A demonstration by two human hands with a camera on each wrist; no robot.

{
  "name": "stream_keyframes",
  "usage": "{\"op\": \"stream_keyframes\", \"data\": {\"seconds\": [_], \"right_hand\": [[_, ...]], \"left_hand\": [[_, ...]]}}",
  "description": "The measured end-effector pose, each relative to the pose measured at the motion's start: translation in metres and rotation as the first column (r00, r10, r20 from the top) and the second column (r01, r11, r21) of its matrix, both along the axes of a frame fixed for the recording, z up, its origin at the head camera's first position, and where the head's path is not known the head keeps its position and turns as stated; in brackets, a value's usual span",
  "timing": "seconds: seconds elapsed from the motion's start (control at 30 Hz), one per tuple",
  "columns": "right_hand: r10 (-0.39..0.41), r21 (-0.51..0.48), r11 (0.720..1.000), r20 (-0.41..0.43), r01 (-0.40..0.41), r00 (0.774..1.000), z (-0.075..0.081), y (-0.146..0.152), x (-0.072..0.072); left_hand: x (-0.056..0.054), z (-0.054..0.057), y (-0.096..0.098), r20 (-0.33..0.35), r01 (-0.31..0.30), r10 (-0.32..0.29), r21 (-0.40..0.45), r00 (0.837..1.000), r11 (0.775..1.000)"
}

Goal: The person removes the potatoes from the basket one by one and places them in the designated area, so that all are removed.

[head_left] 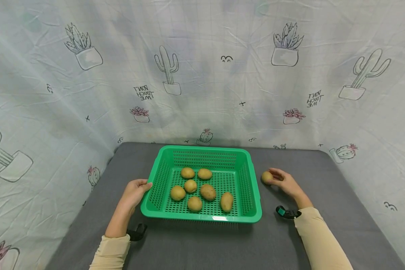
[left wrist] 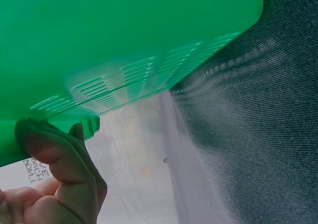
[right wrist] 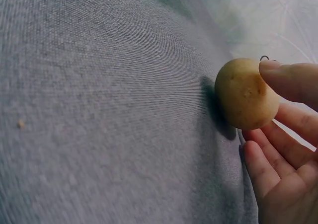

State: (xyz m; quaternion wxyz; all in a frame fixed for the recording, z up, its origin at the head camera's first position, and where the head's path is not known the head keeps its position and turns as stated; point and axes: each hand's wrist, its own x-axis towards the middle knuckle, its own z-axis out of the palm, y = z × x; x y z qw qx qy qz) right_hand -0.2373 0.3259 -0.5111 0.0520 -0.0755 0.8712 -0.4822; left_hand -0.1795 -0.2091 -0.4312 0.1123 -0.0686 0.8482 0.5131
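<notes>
A green plastic basket (head_left: 202,216) with slotted walls holds several potatoes, among them a long one (head_left: 227,202) at the right and a round one (head_left: 177,193) at the left. My left hand (head_left: 137,193) grips the basket's left rim, thumb on top; in the left wrist view its curled fingers (left wrist: 54,154) lie under the rim. To the right of the basket, my right hand (head_left: 285,182) pinches a single potato (right wrist: 247,94) low over the cloth. The thumb lies on one side of this potato, with the fingers partly hidden behind it.
Dark grey cloth (head_left: 202,247) covers the table. A pale curtain printed with cacti (head_left: 202,75) hangs behind and along both sides. Black straps with devices sit at both wrists, the right one (head_left: 288,213) close over the cloth. A tiny crumb (right wrist: 20,123) lies on the cloth.
</notes>
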Motion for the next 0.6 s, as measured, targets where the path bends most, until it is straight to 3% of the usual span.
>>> {"op": "stream_keyframes", "data": {"seconds": [0.27, 0.6], "right_hand": [[0.010, -0.019, 1.000, -0.033, -0.010, 0.999, 0.004, 0.005, 0.004], [0.044, -0.083, 0.995, -0.081, -0.051, 0.996, 0.029, 0.001, 0.013]], "left_hand": [[0.001, -0.002, 0.000, -0.001, -0.006, 0.006, -0.001, 1.000, 1.000], [-0.002, -0.004, -0.003, 0.016, 0.010, -0.010, 0.014, 1.000, 1.000]]}}
